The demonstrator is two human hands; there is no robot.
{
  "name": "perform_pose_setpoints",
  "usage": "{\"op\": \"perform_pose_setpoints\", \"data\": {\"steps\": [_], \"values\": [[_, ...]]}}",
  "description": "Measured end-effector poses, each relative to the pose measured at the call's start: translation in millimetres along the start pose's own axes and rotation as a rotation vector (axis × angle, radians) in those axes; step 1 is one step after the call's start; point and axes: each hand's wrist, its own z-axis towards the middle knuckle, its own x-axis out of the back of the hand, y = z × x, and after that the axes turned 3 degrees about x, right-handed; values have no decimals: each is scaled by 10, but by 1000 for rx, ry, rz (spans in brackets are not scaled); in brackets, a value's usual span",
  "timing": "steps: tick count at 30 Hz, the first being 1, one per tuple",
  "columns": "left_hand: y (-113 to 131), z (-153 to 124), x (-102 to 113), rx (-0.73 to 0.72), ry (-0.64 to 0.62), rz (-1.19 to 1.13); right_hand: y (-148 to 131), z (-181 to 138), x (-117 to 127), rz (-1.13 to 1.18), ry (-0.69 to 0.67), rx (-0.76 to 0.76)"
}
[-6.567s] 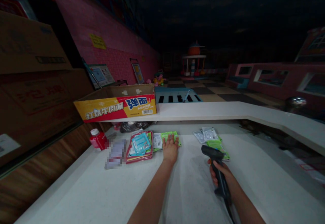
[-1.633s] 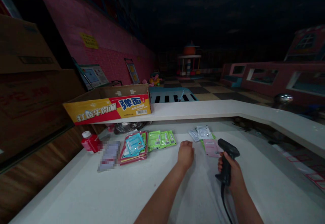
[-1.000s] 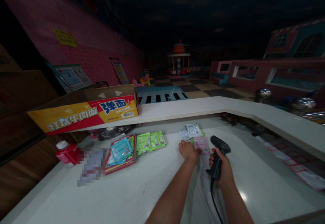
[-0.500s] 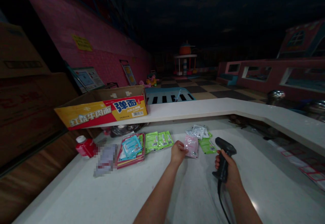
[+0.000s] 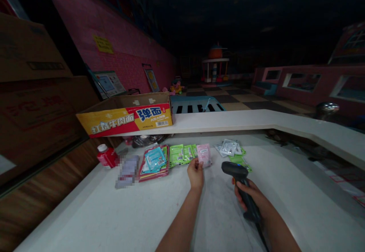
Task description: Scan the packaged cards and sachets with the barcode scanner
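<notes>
My left hand (image 5: 195,173) pinches the lower edge of a pink packet (image 5: 204,154), holding it just right of the green packets (image 5: 181,153) on the white counter (image 5: 142,214). My right hand (image 5: 251,195) grips a black handheld barcode scanner (image 5: 238,176), its head pointing toward the packets. Behind the scanner lies a small pile of white and green packets (image 5: 232,150).
A stack of red and blue packets (image 5: 154,160) lies left of the green ones, with a red bottle (image 5: 107,157) further left. A yellow and red cardboard box (image 5: 128,114) sits on the raised ledge (image 5: 256,120). Big cardboard boxes (image 5: 34,92) stand at the left.
My left hand took the pink packet from the right pile and carried it left, beside the green packets. The scanner tilted down and forward in my right hand.
</notes>
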Motion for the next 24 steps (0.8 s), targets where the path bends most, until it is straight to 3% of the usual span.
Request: {"op": "perform_pose_setpoints", "data": {"steps": [5,15,24], "values": [[62,-12,14,-16,44,124,12,0,29,-45,50,-26],[33,-9,-5,-2,-2,-6,40,79,85,-20,66,27],[-2,-53,16,44,-37,-78,65,171,150,134,184,36]]}}
